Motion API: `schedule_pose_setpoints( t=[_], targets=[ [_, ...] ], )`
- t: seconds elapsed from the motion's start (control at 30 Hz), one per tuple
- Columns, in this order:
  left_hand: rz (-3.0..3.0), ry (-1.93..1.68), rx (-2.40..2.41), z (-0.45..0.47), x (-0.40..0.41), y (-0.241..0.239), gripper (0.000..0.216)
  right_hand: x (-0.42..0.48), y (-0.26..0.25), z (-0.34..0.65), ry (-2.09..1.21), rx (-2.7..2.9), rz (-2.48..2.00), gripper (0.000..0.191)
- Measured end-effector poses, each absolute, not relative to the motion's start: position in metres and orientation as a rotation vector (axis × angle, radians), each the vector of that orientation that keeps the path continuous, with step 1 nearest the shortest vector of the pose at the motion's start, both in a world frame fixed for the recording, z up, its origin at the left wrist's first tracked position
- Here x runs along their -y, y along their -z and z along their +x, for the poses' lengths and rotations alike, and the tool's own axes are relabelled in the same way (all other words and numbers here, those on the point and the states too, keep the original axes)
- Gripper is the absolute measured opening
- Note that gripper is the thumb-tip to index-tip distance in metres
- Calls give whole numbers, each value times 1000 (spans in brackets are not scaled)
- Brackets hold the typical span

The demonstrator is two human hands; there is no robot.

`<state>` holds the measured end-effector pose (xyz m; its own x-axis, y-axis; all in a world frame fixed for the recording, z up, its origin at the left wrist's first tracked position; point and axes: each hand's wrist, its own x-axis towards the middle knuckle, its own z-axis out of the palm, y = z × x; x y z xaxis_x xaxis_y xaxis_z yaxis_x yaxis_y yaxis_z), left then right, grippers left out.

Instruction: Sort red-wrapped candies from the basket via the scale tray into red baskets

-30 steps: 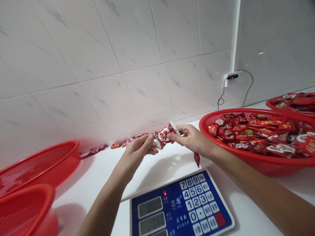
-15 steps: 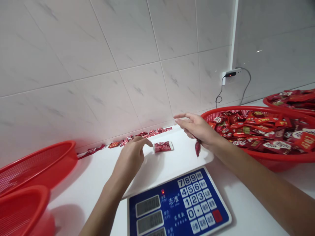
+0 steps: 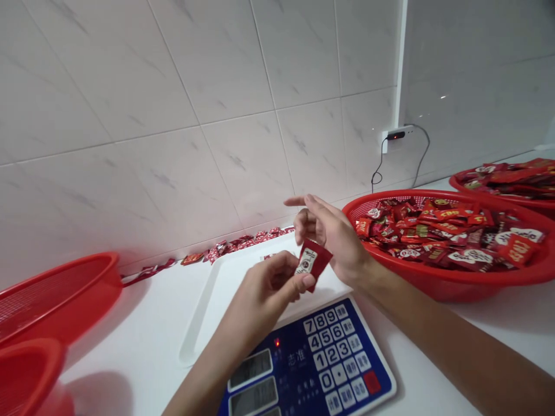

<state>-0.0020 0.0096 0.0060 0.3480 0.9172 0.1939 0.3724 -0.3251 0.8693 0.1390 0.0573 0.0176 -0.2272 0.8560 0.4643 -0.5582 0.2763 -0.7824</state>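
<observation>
Left grip (image 3: pixel 269 289) pinches one red packet (image 3: pixel 313 263), right grip (image 3: pixel 333 238) partly spread, amid four baskets (image 3: pixel 425 284).

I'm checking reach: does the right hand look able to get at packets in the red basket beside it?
Probably yes: the right hand is beside the red basket, whose open top leaves the packets uncovered.

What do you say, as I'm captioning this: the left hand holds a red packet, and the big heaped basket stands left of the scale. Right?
Not quite: the head view shows the big heaped basket standing right of the scale. The left hand does hold a red packet.
</observation>
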Motion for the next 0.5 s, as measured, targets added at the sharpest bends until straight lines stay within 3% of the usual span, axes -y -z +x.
schedule_pose_setpoints(
  t=[0.17,0.37,0.5],
  targets=[
    [2029,-895,-1384,-17,-12,-17,24,-73,-24,156,-1275,1151,-470,20],
    [2491,-1107,-1749,-28,-18,-11,21,-75,-38,177,-1125,1123,-564,12],
    [2684,-701,-1947,-41,-25,-5,14,-80,-48,209,-717,1340,-848,16]
  ],
)
